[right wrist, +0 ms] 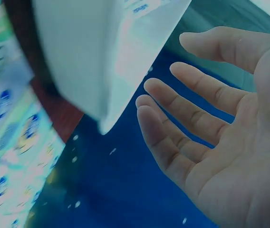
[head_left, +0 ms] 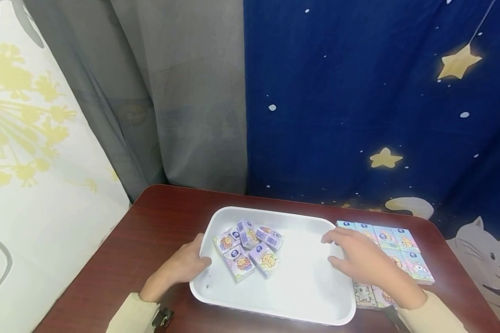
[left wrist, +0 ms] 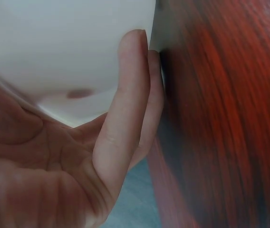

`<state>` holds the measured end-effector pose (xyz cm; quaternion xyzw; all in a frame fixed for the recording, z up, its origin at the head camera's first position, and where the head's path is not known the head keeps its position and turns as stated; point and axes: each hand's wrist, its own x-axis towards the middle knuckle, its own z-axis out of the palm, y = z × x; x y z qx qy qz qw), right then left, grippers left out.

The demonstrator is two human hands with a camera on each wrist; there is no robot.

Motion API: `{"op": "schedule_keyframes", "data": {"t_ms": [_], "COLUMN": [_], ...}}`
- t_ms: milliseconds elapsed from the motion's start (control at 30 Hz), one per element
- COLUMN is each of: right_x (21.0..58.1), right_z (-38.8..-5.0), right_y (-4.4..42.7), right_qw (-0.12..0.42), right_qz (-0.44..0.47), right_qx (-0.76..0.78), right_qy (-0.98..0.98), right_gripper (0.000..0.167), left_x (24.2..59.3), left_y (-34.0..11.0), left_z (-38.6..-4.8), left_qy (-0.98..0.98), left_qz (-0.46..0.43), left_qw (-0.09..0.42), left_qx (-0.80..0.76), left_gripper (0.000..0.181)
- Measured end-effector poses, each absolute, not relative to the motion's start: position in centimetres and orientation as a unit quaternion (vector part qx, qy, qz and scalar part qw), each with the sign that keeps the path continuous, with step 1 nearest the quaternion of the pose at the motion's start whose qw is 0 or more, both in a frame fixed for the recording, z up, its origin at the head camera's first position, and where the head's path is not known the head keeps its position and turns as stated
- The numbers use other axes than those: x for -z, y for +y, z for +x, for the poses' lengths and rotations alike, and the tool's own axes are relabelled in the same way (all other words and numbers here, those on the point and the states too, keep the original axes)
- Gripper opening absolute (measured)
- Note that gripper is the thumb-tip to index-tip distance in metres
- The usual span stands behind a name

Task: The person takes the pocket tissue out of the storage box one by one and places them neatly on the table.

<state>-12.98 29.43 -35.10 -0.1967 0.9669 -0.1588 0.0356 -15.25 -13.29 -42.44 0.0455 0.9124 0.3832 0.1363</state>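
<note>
A blue star-printed curtain [head_left: 316, 115] and a grey curtain [head_left: 200, 92] hang behind the dark-red tabletop [head_left: 166, 217], which runs leftward past the white tray [head_left: 304, 296]. The tray's back rim lies near the far edge; rows of printed packs [head_left: 405, 243] sit just beyond its right rim. The left hand [head_left: 183, 263] grips the left rim; the right hand [head_left: 358, 254], fingers loosely parted, holds nothing. Five small packs [head_left: 264, 260] lie bunched in the tray's left half.
</note>
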Motion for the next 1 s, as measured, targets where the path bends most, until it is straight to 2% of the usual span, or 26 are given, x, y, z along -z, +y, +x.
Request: {"op": "schedule_keyframes", "data": {"t_ms": [267, 500, 1000], "right_x": [34.2, 35.0, 37.8], "right_z": [-16.1, -18.8, -21.8], "right_y": [25.6, 22.7, 18.6], "right_qw": [0.045, 0.063, 0.141], "right_qz": [-0.258, -0.288, -0.254], "right_qx": [0.18, 0.173, 0.165], "right_qy": [0.948, 0.94, 0.943], "right_gripper": [0.032, 0.031, 0.043], "left_x": [42.3, 42.1, 42.4], "left_y": [-13.2, -13.2, -13.2], "left_z": [-15.5, -15.4, -15.2], "left_qy": [0.914, 0.912, 0.913], "left_qz": [0.048, 0.044, 0.043], "left_qw": [0.136, 0.139, 0.137], "left_qx": [-0.38, -0.382, -0.383], "left_gripper": [0.057, 0.058, 0.056]}}
